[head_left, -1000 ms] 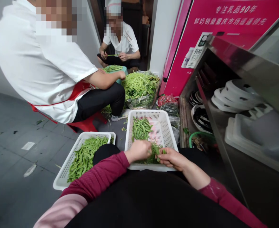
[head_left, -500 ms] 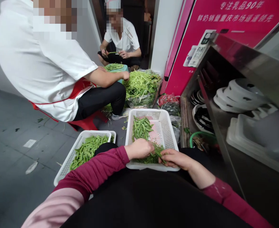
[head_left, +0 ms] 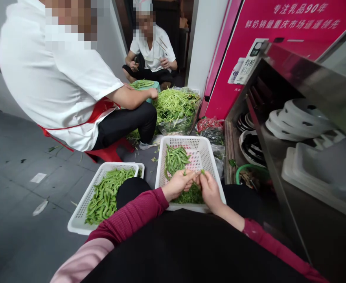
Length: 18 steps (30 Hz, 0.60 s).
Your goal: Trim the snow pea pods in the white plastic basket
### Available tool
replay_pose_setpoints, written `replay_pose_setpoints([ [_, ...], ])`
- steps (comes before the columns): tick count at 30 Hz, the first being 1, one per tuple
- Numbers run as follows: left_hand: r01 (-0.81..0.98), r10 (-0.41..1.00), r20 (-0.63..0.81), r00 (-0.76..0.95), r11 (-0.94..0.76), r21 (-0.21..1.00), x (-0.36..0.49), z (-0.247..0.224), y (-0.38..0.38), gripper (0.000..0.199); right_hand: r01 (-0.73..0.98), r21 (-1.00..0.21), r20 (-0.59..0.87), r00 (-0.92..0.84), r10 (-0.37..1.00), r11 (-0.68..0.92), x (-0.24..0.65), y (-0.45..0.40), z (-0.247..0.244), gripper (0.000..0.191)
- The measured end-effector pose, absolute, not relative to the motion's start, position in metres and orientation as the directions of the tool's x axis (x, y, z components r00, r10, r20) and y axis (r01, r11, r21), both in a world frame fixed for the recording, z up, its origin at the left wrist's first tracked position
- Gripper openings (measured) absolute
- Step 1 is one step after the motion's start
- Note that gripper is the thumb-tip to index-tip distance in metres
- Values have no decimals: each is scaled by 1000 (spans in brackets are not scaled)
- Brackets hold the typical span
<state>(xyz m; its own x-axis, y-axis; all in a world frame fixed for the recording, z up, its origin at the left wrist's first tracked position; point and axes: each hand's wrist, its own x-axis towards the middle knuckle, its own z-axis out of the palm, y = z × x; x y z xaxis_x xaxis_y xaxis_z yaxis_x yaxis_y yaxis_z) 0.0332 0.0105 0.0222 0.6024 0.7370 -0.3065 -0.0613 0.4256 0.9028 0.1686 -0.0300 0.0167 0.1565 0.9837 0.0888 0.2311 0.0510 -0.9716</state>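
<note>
My left hand [head_left: 180, 184] and my right hand [head_left: 210, 192] meet over a white perforated basket [head_left: 218, 179], fingertips pinched together and nearly touching. A small green bit of a pea pod [head_left: 202, 171] sticks out above the right fingers, and another green tip shows at the left fingers. Most of what they pinch is hidden by the fingers. Whole green pea pods [head_left: 176, 158] lie in the basket's far left part. Beneath my hands, at its near end, is a heap of thin green trimmings [head_left: 190, 196].
A second white basket [head_left: 75, 224] full of pea pods [head_left: 103, 196] stands at my left knee. A co-worker in white [head_left: 57, 78] sits on a red stool beside piled green stalks [head_left: 175, 104]; another person [head_left: 152, 51] squats behind. At right is a metal shelf [head_left: 264, 137] with dishes.
Both hands have risen from the trimmings and come together, the right moving left and up. The squatting person's hands have drawn apart.
</note>
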Motion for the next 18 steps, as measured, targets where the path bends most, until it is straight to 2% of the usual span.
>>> replay_pose_setpoints([
  [2, 58, 684, -426, 592, 491, 869, 31, 8, 7, 35, 36, -998, 58, 363, 930, 48, 183, -21, 10, 18],
  [4, 110, 641, -544, 542, 587, 802, 24, -4, 10, 34, -87, -994, 14, 477, 879, 62, 203, -12, 8, 17],
  [6, 37, 601, -603, 525, 691, 722, 17, -10, 17, 37, -124, -992, -44, 431, 901, 10, 215, -9, 7, 20],
  [8, -62, 581, -597, 553, 744, 666, 15, -11, 25, 41, -121, -988, -122, 275, 954, -91, 211, -14, 7, 18],
  [11, -117, 601, -541, 589, 725, 678, 21, -7, 28, 44, -10, -979, -206, 73, 976, -206, 183, -25, 6, 15],
  [15, -35, 689, -464, 557, 577, 816, 31, 0, 20, 50, 340, -933, -142, -53, 989, -116, 149, -23, 3, 10],
  [16, 6, 706, -458, 540, 542, 841, 31, 2, 19, 51, 372, -923, -131, -61, 989, -99, 146, -20, 2, 13],
  [18, 77, 711, -462, 530, 502, 861, 28, 5, 18, 51, 335, -931, -173, -58, 983, -144, 148, -16, 1, 22],
])
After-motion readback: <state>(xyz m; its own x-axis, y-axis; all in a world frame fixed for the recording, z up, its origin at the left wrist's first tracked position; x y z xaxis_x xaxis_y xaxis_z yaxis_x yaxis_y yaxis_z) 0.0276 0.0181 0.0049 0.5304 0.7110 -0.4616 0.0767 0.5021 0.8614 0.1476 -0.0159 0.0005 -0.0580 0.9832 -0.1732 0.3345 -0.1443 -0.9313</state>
